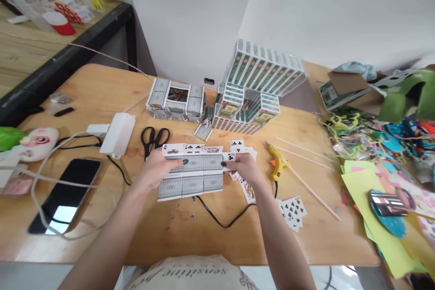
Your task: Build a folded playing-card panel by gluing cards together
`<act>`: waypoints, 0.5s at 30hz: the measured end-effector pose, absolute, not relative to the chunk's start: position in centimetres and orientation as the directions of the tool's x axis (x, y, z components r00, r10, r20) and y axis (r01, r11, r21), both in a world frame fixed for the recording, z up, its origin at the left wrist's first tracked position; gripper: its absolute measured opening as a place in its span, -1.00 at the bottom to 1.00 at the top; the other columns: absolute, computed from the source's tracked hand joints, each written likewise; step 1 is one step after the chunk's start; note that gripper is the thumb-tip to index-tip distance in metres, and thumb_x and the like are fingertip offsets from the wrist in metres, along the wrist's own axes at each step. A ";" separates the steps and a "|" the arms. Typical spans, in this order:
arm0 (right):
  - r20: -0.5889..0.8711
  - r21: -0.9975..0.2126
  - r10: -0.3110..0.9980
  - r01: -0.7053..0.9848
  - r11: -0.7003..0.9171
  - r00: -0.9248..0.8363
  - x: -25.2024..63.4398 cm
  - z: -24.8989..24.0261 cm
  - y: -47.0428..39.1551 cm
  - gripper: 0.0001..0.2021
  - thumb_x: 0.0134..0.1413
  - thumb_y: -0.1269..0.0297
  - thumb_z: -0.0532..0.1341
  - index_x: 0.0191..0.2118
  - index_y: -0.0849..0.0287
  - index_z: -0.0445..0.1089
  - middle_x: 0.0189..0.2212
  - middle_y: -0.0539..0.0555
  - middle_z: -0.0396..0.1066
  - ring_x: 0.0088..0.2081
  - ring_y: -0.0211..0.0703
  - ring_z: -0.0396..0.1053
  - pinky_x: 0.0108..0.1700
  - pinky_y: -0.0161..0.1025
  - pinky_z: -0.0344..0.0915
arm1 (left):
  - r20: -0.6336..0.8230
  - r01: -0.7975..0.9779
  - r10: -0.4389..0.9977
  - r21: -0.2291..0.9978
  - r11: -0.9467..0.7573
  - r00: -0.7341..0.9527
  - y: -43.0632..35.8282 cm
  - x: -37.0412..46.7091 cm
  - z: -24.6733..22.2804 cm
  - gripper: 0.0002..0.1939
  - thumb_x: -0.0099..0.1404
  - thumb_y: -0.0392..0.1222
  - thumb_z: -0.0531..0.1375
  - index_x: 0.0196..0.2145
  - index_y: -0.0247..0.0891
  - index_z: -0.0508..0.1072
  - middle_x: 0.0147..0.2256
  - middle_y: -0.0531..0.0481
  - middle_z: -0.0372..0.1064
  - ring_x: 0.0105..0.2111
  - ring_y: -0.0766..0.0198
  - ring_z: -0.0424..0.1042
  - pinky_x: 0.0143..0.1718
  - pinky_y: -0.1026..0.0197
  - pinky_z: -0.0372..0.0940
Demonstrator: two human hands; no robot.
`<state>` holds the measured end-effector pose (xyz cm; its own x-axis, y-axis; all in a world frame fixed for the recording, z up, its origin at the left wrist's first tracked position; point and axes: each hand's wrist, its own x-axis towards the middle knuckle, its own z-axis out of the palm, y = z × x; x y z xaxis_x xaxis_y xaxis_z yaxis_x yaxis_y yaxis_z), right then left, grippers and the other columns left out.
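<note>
A panel of joined playing cards [193, 183] with patterned backs hangs between my hands over the table. My left hand [159, 166] pinches its left end, the thumb lying across the card backs. At the right end, my right hand [244, 166] holds a card showing clubs, with its thumb at the panel's edge. Loose playing cards [248, 190] lie beneath and beside my right hand. To the right is a yellow glue gun [279, 163]. Black scissors [153, 139] lie just beyond my left hand.
Behind stand a card-covered box [176, 99] and stacked green card boxes [265, 70]. A phone [66, 195], white cable and white power box [118, 135] are left. Glue sticks [314, 192], more cards [294, 212] and coloured scraps [353, 136] are right.
</note>
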<state>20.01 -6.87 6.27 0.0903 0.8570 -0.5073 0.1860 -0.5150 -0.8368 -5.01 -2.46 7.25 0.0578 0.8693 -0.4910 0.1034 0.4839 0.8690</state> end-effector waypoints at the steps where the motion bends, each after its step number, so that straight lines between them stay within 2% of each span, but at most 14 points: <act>1: -0.496 -0.850 0.863 0.151 -0.505 0.097 19.9 6.3 -7.0 -0.80 -0.29 0.20 0.37 -0.66 0.21 0.44 -0.70 0.01 0.42 -0.66 -0.29 0.21 -0.60 -0.34 0.11 | -0.492 0.091 0.869 0.869 0.486 0.055 -2.4 -5.1 7.0 -0.56 -0.30 -0.24 0.42 -0.34 -0.29 0.54 -0.24 -0.09 0.55 -0.13 -0.04 0.47 -0.05 0.03 0.32; 6: -0.384 -0.919 0.899 -0.182 -0.350 0.211 18.0 5.4 -8.1 -0.72 -0.36 0.09 0.41 -0.51 0.17 0.45 -0.55 -0.02 0.46 -0.51 -0.23 0.33 -0.43 -0.29 0.23 | -0.499 -0.057 0.864 0.863 0.502 0.069 -2.6 -5.2 5.6 -0.51 -0.29 -0.21 0.44 -0.29 -0.29 0.54 -0.21 -0.13 0.54 -0.14 -0.02 0.47 -0.06 0.04 0.33; 8: -0.368 -0.918 0.901 -0.246 -0.311 0.231 17.0 4.7 -8.6 -0.69 -0.35 0.07 0.41 -0.46 0.15 0.45 -0.51 -0.01 0.46 -0.46 -0.17 0.36 -0.39 -0.26 0.24 | -0.496 -0.096 0.866 0.861 0.500 0.065 -2.7 -5.1 5.1 -0.51 -0.27 -0.22 0.43 -0.28 -0.29 0.53 -0.20 -0.13 0.53 -0.15 0.00 0.48 -0.07 0.06 0.33; 12: -0.240 -0.970 0.898 -0.110 -0.215 0.369 15.7 3.6 -9.0 -0.73 -0.21 0.05 0.35 -0.54 0.15 0.41 -0.58 -0.01 0.39 -0.44 -0.16 0.32 -0.41 -0.27 0.20 | -0.514 -0.148 0.856 0.843 0.517 0.060 -3.1 -4.7 4.7 -0.50 -0.26 -0.22 0.43 -0.27 -0.31 0.53 -0.19 -0.13 0.53 -0.18 0.02 0.49 -0.10 0.07 0.33; 15: -0.172 -0.984 0.892 -0.034 -0.174 0.417 15.6 3.7 -9.2 -0.77 -0.15 0.10 0.32 -0.57 0.15 0.42 -0.61 -0.03 0.35 -0.47 -0.20 0.27 -0.41 -0.27 0.16 | -0.516 -0.153 0.855 0.843 0.516 0.046 -3.1 -4.7 4.8 -0.52 -0.28 -0.23 0.44 -0.29 -0.31 0.53 -0.20 -0.13 0.53 -0.19 0.03 0.50 -0.12 0.10 0.34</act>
